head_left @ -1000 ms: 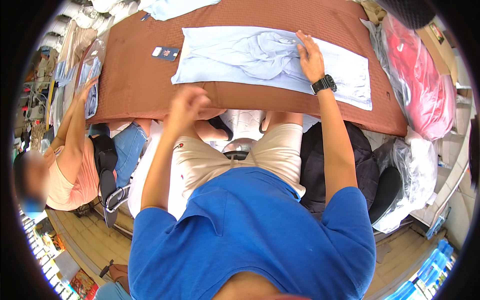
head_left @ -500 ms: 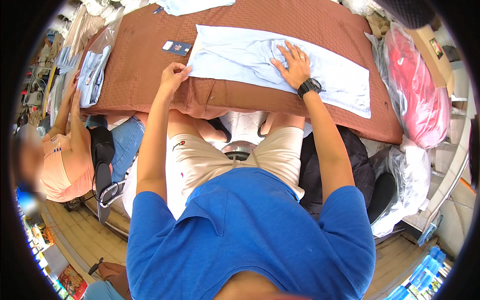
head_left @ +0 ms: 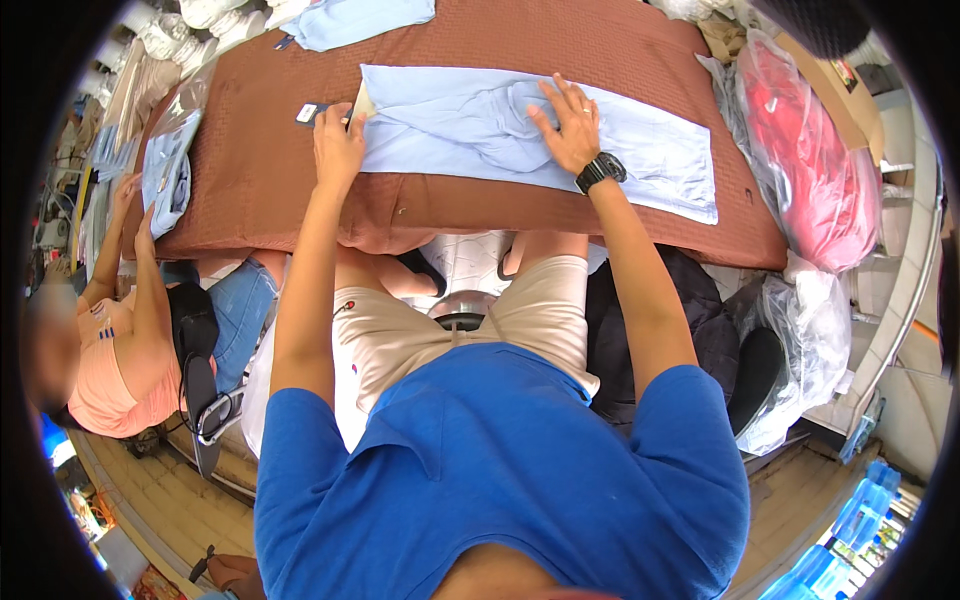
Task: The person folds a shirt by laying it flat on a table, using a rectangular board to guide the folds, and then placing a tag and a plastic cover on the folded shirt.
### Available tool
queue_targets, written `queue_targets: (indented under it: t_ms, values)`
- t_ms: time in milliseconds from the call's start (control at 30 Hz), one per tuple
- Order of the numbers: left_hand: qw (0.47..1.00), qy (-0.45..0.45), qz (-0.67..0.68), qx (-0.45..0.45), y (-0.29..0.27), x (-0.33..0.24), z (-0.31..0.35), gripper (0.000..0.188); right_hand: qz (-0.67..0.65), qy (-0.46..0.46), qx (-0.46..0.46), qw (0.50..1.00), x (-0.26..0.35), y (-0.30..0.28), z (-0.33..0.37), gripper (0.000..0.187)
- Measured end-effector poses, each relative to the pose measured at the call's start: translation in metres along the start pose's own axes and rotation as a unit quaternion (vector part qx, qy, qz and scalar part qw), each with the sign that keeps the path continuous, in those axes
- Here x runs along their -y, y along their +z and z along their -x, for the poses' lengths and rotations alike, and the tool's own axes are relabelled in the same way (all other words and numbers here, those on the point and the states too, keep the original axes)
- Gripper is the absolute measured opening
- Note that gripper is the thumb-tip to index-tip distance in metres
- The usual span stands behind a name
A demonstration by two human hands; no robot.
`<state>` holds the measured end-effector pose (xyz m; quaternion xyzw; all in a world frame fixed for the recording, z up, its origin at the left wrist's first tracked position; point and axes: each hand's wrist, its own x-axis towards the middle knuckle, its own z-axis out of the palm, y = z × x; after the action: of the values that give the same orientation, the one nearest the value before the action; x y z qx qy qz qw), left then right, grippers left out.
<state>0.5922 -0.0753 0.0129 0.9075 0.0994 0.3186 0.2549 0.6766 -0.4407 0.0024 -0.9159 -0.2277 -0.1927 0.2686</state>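
Note:
A light blue folded garment [head_left: 450, 125] lies lengthwise across the brown-covered table, creased near its middle. My right hand [head_left: 570, 128] rests flat on it with fingers spread; a black watch is on that wrist. At the garment's left end, beside its pale edge, is my left hand [head_left: 338, 150]. Its fingers are slightly apart and reach over a dark blue hang tag [head_left: 311, 113], partly covering it. Whether those fingertips press on the tag or only hover is hard to see.
Another light blue garment [head_left: 365, 22] lies at the far edge. To the left, a seated co-worker [head_left: 125, 335] handles a folded blue garment [head_left: 165, 180]. Plastic-wrapped red goods [head_left: 800, 150] and a cardboard box [head_left: 835, 85] flank the table's right end. A dark bag [head_left: 655, 330] sits below.
My left hand has left the garment's left corner and moved up and slightly left onto the tag. My right hand stays flat on the cloth. The whole view has shifted a little.

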Motion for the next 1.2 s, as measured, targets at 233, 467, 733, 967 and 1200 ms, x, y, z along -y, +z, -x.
queue_targets:
  t_ms: [233, 467, 733, 967, 1200]
  values:
    - [0.991, -0.095, -0.016, 0.088, 0.023, 0.026, -0.023, 0.027, 0.09, 0.118, 0.018, 0.989, -0.035, -0.038, 0.018, 0.064]
    - [0.966, -0.198, 0.068, 0.15, 0.03, 0.043, -0.036, 0.023, 0.119, 0.122, 0.053, 0.984, -0.06, -0.027, 0.047, 0.072]
    - [0.813, -0.368, 0.26, 0.369, 0.008, 0.053, -0.071, 0.019, 0.128, 0.123, 0.048, 0.983, -0.062, -0.028, 0.05, 0.072]
    - [0.739, -0.367, 0.332, 0.457, -0.003, 0.052, -0.079, 0.023, 0.142, 0.12, 0.043, 0.982, -0.063, -0.024, 0.049, 0.072]
    - [0.703, -0.369, 0.377, 0.476, -0.005, 0.054, -0.077, 0.025, 0.147, 0.12, 0.042, 0.981, -0.061, -0.024, 0.049, 0.073]
